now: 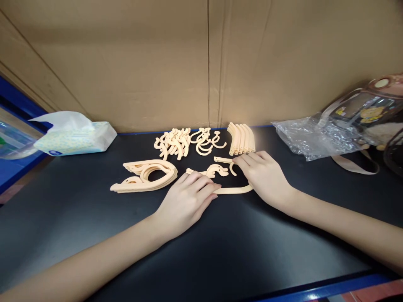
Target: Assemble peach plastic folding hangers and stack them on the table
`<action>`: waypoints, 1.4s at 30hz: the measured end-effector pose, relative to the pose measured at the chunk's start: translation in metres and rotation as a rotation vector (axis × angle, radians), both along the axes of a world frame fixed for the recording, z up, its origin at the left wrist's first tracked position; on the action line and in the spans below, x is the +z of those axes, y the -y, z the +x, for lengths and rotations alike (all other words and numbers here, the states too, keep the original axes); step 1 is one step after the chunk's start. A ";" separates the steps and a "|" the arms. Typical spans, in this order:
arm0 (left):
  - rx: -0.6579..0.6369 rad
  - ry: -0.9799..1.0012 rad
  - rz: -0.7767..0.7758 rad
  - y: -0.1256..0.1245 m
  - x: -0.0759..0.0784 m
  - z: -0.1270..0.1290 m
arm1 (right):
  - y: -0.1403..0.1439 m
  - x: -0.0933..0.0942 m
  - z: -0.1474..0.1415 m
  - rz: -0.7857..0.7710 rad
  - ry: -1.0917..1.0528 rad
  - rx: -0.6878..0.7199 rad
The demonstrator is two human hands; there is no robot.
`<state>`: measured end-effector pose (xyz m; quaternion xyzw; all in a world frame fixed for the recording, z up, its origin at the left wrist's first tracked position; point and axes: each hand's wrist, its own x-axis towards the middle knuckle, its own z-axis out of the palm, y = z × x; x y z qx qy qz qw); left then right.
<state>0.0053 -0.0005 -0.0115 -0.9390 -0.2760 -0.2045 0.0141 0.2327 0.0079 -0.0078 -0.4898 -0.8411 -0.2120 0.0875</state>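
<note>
A brown cardboard wall (201, 58) closes off the far side of a black table (220, 251). At far right lies a clear plastic bag (315, 136) with a see-through pouch (365, 109) behind it; at far left sits a tissue pack (75, 136).

In the middle of the table are pale peach plastic parts. A stack of wide curved pieces (146, 176) lies left of the hands. Further back are a heap of small hooks (189, 142) and a neat row of curved strips (242, 138).

The left hand (185, 201) lies palm down, fingers together and flat, pressing the near left end of a long curved bar (234, 190). The right hand (264, 176) covers the bar's right end, its fingers stretched together toward a short strip (223, 160) beside a small winged piece (215, 170).

The loose small pieces lie just beside both hands, so a sideways sweep of either wrist could well scatter them or knock them into the stack. The thin bar might also spring or twist if pressed unevenly at its ends.
</note>
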 end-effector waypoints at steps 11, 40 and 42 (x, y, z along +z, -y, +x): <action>-0.003 0.044 -0.095 0.002 0.005 0.001 | 0.014 0.031 -0.004 0.046 0.042 0.151; 0.079 0.080 -0.135 -0.004 -0.005 -0.002 | 0.023 0.000 0.005 -0.144 -0.016 0.433; 0.081 0.084 -0.141 -0.003 -0.005 -0.002 | 0.023 0.000 0.005 -0.153 -0.026 0.423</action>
